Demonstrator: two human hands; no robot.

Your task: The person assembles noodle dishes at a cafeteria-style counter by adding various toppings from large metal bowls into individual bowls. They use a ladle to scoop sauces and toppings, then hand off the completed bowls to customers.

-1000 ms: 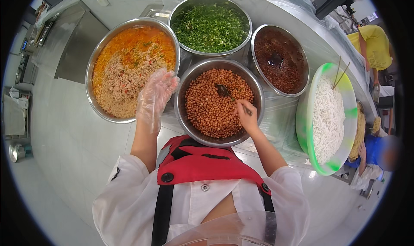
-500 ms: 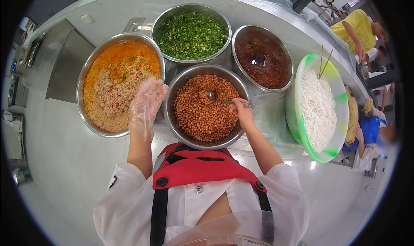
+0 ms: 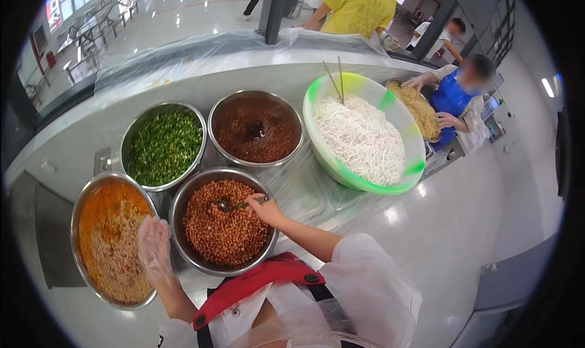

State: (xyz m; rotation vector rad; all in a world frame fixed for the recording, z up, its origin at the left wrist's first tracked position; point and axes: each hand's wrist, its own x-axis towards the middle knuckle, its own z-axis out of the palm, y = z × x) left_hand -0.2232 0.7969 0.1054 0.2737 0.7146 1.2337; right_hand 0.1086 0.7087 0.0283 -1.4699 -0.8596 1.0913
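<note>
One spoon (image 3: pixel 223 206) now lower in view

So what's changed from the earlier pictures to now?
The view turned right, shifting the peanut bowl left and down in the picture. The spoon's handle swung farther from the body. The right hand still grips it; the gloved left hand stays near the orange-and-tan food.

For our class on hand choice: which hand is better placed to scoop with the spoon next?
Probably the right hand: it holds the spoon, its head at the brown pieces. The gloved left hand holds nothing visible.
</note>
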